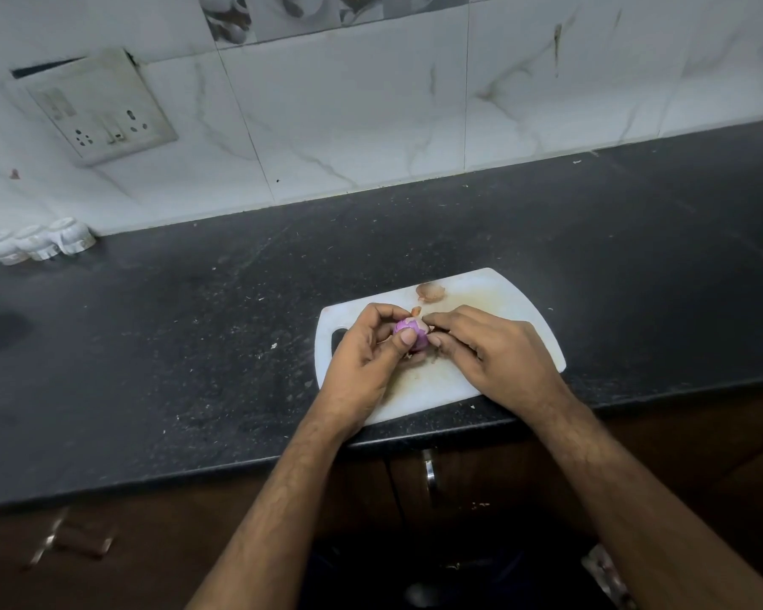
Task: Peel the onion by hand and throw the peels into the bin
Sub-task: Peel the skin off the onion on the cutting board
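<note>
A small purple onion [409, 330] sits between both hands just above a white cutting board [494, 297]. My left hand [366, 352] grips it from the left, thumb pressed on its front. My right hand [492, 350] pinches a pale flap of skin at the onion's top right. A small orange scrap of peel [416, 310] sticks up behind the onion. A loose brown peel [431, 292] lies on the far part of the board. No bin is clearly visible.
The board lies on a black stone counter [194, 345] near its front edge. White cups [40, 242] stand at the far left by the tiled wall, under a switch plate [102, 107]. A cabinet handle [430, 477] shows below the counter.
</note>
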The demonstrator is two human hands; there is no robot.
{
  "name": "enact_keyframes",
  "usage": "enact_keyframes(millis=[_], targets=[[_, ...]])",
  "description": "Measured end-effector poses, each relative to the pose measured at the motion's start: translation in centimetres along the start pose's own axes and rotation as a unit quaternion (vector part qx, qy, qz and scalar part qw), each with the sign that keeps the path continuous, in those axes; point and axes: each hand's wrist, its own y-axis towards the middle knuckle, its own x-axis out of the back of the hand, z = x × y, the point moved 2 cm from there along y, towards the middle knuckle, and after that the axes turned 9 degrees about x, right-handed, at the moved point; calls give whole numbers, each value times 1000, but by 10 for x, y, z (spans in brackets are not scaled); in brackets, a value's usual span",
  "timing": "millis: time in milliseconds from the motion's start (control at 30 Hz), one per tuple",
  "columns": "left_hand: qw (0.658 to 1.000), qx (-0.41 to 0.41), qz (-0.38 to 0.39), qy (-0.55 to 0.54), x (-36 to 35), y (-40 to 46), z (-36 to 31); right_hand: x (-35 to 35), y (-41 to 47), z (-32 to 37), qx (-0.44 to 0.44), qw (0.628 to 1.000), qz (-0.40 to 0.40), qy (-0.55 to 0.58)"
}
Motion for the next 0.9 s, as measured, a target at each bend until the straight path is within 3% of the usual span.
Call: enact_keyframes(millis=[900], targets=[[1000, 7, 24, -1, -1, 0, -1, -1, -2, -2, 31, 998, -40, -48]])
